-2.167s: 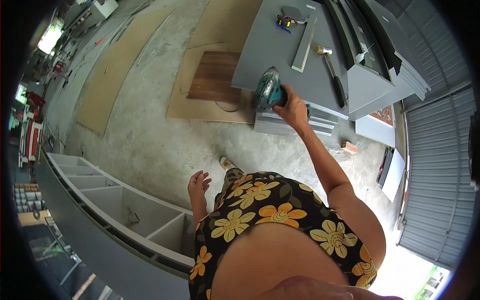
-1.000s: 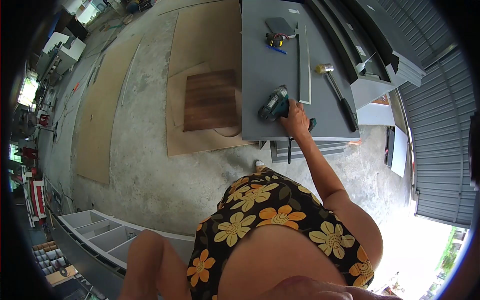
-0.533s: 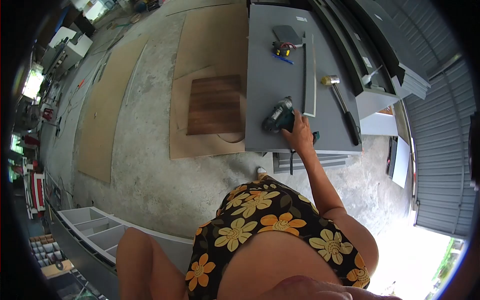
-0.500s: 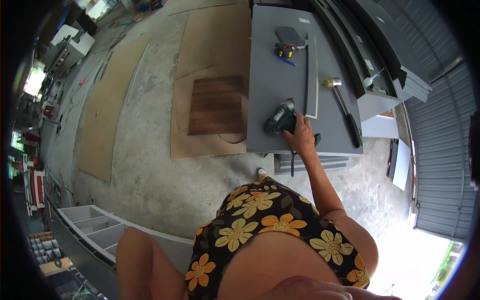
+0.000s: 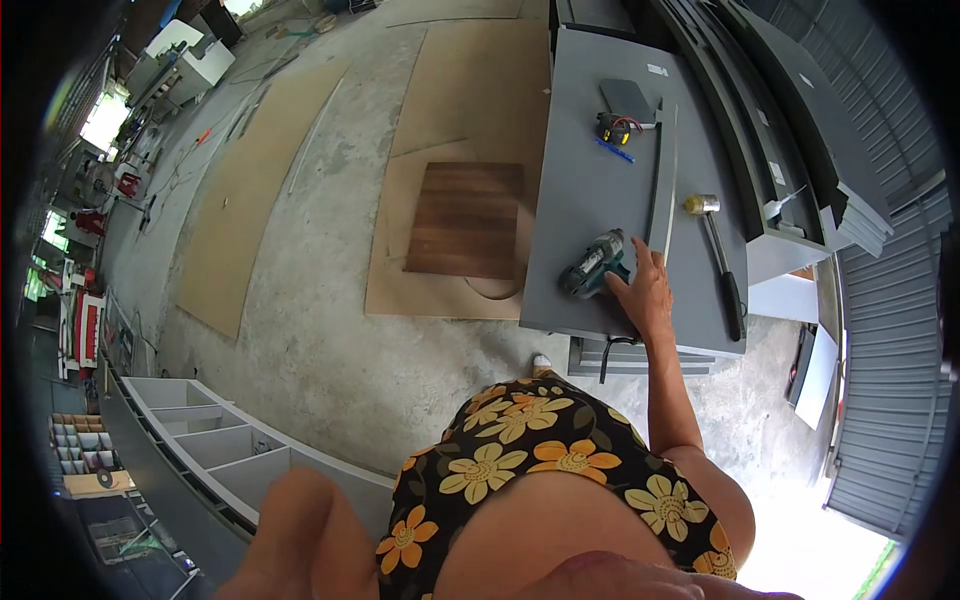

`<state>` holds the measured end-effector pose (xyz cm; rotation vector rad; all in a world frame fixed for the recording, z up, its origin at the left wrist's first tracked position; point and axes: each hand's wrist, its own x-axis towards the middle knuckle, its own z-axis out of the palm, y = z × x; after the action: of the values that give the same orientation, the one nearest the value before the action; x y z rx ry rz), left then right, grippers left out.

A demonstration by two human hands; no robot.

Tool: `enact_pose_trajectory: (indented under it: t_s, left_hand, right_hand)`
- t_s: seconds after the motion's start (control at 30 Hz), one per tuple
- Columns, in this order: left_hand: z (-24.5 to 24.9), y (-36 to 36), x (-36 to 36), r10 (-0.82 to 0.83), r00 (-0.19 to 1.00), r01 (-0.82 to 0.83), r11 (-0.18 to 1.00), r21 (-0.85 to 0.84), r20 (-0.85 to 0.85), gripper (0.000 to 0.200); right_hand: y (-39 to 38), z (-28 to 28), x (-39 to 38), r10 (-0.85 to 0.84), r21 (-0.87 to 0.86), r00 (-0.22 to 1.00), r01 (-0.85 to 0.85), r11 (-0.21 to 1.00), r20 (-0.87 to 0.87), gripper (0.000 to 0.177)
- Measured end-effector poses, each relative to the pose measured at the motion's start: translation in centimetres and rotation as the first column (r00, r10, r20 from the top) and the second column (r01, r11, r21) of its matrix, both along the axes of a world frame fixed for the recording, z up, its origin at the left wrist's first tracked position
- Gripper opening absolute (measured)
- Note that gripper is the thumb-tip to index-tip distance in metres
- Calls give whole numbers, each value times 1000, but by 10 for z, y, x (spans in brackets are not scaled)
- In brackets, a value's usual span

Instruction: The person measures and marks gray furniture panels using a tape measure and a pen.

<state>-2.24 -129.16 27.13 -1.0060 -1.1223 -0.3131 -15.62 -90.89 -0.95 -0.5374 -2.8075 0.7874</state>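
Observation:
My right hand (image 5: 645, 295) is over the near end of a grey panel (image 5: 585, 190), thumb and fingers spread apart. A dark green and black cordless drill (image 5: 594, 265) lies on its side on the panel, just left of this hand. My thumb tip is right at the drill's handle, and part of the tool's base is hidden behind the hand. Beyond my fingertips stretches a long narrow grey strip (image 5: 663, 190). To the right lies a mallet (image 5: 717, 255) with a yellowish head and black grip. My left arm bends at the lower left; its hand is out of the picture.
A tape measure (image 5: 612, 129), a blue pen (image 5: 615, 151) and a small dark plate (image 5: 627, 100) lie farther up the panel. A brown wood-grain board (image 5: 466, 220) rests on cardboard (image 5: 385, 290) on the floor. Long dark cabinet parts (image 5: 740, 130) stand at right, a compartmented cabinet (image 5: 215, 430) lower left.
My right hand has opened and drawn away from the drill toward the right, leaving it lying on the panel. The whole view has shifted, with the panel now farther right and lower.

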Motion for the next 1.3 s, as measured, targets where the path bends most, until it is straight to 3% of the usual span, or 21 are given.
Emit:
enact_pose_trajectory:
  t_s: [0.13, 0.2, 0.33, 0.47, 0.57, 0.73, 0.83, 0.97, 1.3]
  left_hand:
    - [-23, 5, -31, 107, 992, -119, 962, 247, 61, 47]
    - [-34, 1, -32, 48, 982, -104, 942, 318, 180, 28]
    - [-57, 6, -48, -143, 923, -11, 918, 397, 358, 23]
    - [-89, -8, -50, -96, 820, -232, 845, 481, 564, 26]
    - [-100, -5, -55, -189, 760, -302, 745, 594, 622, 25]
    - [-118, -8, -59, -353, 652, -296, 696, 654, 671, 24]
    - [-124, -1, -64, -360, 605, -372, 661, 652, 710, 23]
    - [-134, -7, -65, -421, 557, -354, 659, 663, 716, 26]
    - [-138, -1, -64, -414, 530, -402, 646, 649, 740, 26]
  right_hand:
    - [6, -2, -6, 27, -35, 1000, -28, 999, -3, 69]
    - [9, 1, -8, 28, -56, 1000, -28, 998, 2, 69]
    - [16, 10, -11, 44, -67, 999, -43, 997, 16, 68]
    - [28, 8, -12, 58, -48, 998, -59, 997, -13, 67]
    - [33, 17, -14, 59, -76, 997, -63, 995, -50, 66]
    - [38, 26, -14, 79, -123, 993, -90, 988, -92, 63]
    - [38, 30, -13, 96, -133, 991, -108, 985, -92, 61]
    - [39, 33, -11, 112, -152, 986, -131, 980, -125, 57]
    - [49, 23, -10, 111, -138, 977, -137, 981, -185, 52]
